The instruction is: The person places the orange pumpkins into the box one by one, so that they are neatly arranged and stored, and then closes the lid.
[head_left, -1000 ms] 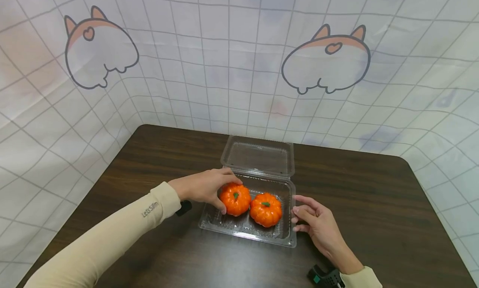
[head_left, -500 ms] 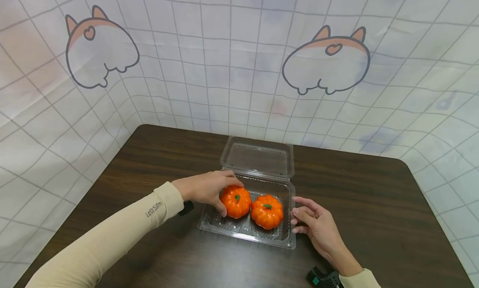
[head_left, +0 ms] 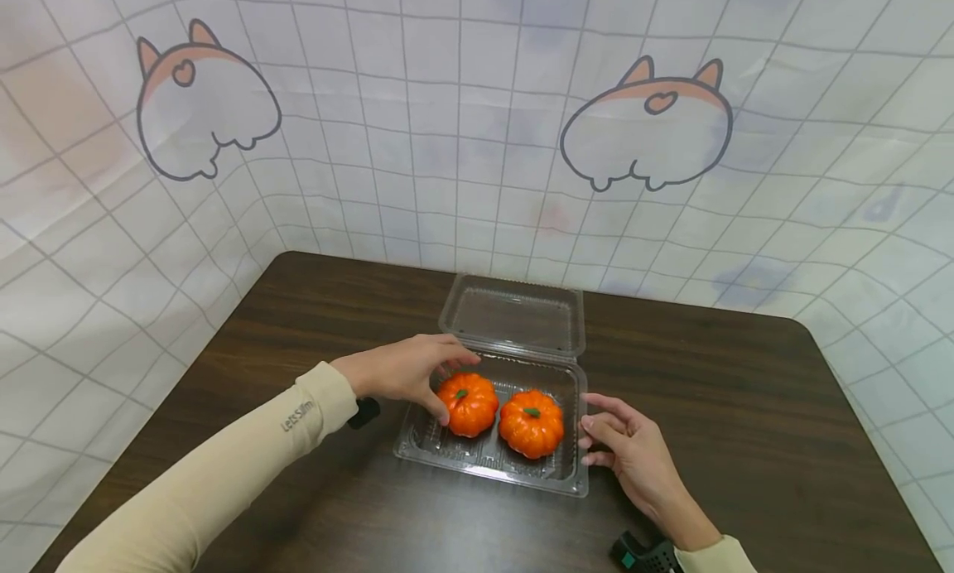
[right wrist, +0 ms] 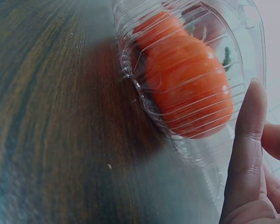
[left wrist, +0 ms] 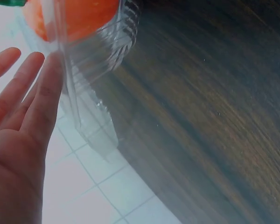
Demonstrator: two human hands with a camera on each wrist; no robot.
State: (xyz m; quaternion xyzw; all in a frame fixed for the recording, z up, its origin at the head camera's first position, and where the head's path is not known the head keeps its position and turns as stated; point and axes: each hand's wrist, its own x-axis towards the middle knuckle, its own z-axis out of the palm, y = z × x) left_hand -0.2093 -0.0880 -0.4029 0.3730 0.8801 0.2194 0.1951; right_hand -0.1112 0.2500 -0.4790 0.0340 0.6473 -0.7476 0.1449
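- The clear plastic clamshell box sits on the dark brown wooden desk, about midway between the left and right edges and a little nearer the far edge than the near one.
- Its hinged clear lid lies folded back flat on the desk, toward the far edge.
- Two small orange toy pumpkins with green stems rest side by side in the tray: the left pumpkin by the tray's left wall, the right pumpkin by its right wall, the two touching or very nearly so.
- The left hand reaches over the tray's left rim, fingers loosely spread and relaxed; thumb and fingertips lie at the left pumpkin's side and top, but no clamped grip shows. In the left wrist view the fingers are straight and lie against the tray's clear wall.
- The right hand rests on the desk just beside the tray's right wall, fingers relaxed and slightly bent, fingertips at the rim, holding nothing. In the right wrist view one straight finger stands alongside the ribbed wall, the right pumpkin orange behind it.
- Both arms wear cream long sleeves.
- A white gridded cloth backdrop with cartoon animal prints hangs behind the far edge of the desk.
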